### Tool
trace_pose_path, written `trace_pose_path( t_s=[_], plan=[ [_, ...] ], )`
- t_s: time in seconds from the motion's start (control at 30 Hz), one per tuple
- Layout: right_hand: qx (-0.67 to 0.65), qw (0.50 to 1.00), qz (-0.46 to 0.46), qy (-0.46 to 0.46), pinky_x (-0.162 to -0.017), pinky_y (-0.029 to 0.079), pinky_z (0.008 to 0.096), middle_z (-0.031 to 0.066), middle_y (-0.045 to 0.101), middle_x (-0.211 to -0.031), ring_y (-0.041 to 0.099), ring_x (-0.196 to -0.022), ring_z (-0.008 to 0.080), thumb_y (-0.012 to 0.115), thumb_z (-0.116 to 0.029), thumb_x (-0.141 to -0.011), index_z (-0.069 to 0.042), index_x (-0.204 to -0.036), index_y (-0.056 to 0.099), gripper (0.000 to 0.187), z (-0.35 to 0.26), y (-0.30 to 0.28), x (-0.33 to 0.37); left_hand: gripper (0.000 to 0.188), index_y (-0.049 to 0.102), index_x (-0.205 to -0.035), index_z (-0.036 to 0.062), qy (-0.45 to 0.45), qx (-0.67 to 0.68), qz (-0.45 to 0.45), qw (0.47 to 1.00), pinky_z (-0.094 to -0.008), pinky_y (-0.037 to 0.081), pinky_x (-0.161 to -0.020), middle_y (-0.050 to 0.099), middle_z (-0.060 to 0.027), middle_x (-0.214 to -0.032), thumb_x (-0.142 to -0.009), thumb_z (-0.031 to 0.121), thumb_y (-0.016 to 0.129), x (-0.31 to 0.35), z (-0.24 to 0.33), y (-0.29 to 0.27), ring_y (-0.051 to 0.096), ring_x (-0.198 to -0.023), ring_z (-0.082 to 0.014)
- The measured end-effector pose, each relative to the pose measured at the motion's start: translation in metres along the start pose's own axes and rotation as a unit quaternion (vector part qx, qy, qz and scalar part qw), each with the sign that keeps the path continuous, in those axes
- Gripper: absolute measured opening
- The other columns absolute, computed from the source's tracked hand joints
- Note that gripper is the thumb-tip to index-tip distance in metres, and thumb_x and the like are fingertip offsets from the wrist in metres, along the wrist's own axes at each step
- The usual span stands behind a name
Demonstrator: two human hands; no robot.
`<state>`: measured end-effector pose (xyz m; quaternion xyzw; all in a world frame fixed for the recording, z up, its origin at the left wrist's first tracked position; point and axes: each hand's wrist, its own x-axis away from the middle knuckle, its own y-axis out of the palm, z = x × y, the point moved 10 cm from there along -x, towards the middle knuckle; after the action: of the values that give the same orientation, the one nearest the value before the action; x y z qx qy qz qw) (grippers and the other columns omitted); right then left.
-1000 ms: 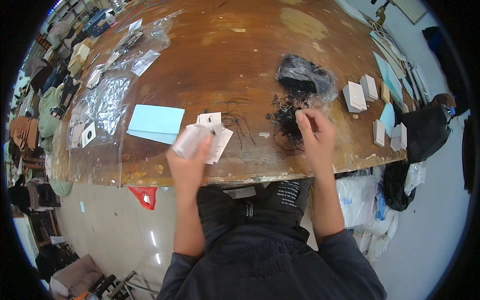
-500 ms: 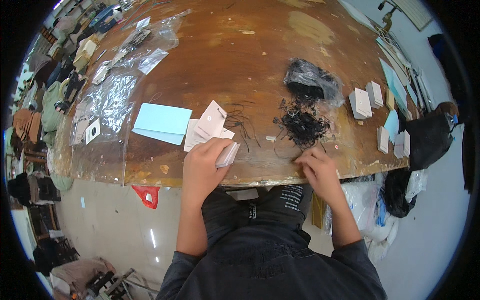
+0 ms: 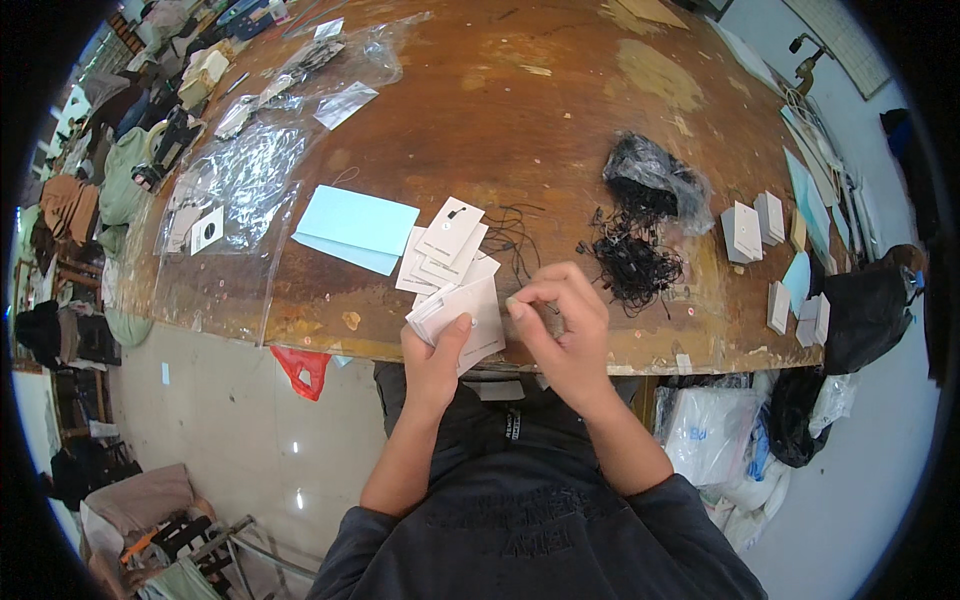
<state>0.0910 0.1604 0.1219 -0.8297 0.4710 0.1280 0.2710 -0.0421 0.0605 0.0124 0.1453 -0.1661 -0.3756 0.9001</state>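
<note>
My left hand [image 3: 432, 368] grips a fanned stack of pale hang tags [image 3: 480, 318] near the table's front edge, thumb on top. Close to the stack's right side, my right hand [image 3: 568, 335] is closed in a pinch. What lies between its fingertips is too small to make out. Beyond the stack lies a loose pile of strung hang tags [image 3: 452, 235], with black strings [image 3: 522, 232] trailing to its right. A tangled heap of black tag strings [image 3: 640, 268] sits farther right, below a clear plastic bag [image 3: 655, 175] of more black strings.
Light blue folded paper [image 3: 358, 225] lies left of the tags. Clear plastic sheeting [image 3: 240, 160] covers the wooden table's left side. Several white card stacks [image 3: 741, 232] stand at the right. A red bag [image 3: 302, 372] is below the front edge.
My right hand has moved left from the string heap to beside the held stack. My left hand has turned the stack so the tags' faces show. The view has shifted somewhat.
</note>
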Motion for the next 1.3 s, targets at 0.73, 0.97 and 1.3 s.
trace_pose_path(
  t_s=[0.73, 0.97, 1.3],
  plan=[
    [-0.009, 1.000, -0.009, 0.000, -0.065, 0.047, 0.0285, 0.0089, 0.058, -0.092, 0.058, -0.077, 0.0195, 0.063, 0.000, -0.089, 0.003, -0.091, 0.060, 0.005, -0.001, 0.013, -0.005, 0.032, 0.069, -0.098, 0.0053, 0.483, -0.371, -0.044, 0.792, -0.0339, 0.054, -0.077, 0.067, -0.0088, -0.095, -0.067, -0.004, 0.070, 0.031, 0.088, 0.053, 0.065, -0.084, -0.0258],
    [-0.262, 0.907, -0.027, 0.329, -0.061, 0.040, 0.0223, -0.0022, 0.055, -0.082, 0.049, -0.067, 0.0058, 0.069, 0.001, -0.085, -0.002, -0.077, 0.058, 0.014, 0.067, 0.025, 0.023, 0.029, 0.073, -0.093, 0.0112, 0.599, -0.496, -0.085, 0.623, -0.0339, 0.053, -0.070, 0.066, -0.0031, -0.089, -0.064, 0.006, 0.071, 0.057, 0.077, 0.080, 0.063, -0.084, -0.0241],
    [0.422, 0.897, 0.003, -0.131, -0.073, 0.044, 0.0378, 0.0069, 0.063, -0.080, 0.059, -0.082, 0.0258, 0.072, -0.012, -0.078, -0.005, -0.085, 0.065, 0.012, 0.042, -0.046, -0.027, 0.029, 0.062, -0.112, -0.0056, 0.108, -0.145, 0.086, 0.980, -0.0315, 0.053, -0.073, 0.066, -0.0101, -0.093, -0.087, 0.007, 0.065, -0.052, 0.062, -0.018, 0.066, -0.081, -0.0190]
  ],
)
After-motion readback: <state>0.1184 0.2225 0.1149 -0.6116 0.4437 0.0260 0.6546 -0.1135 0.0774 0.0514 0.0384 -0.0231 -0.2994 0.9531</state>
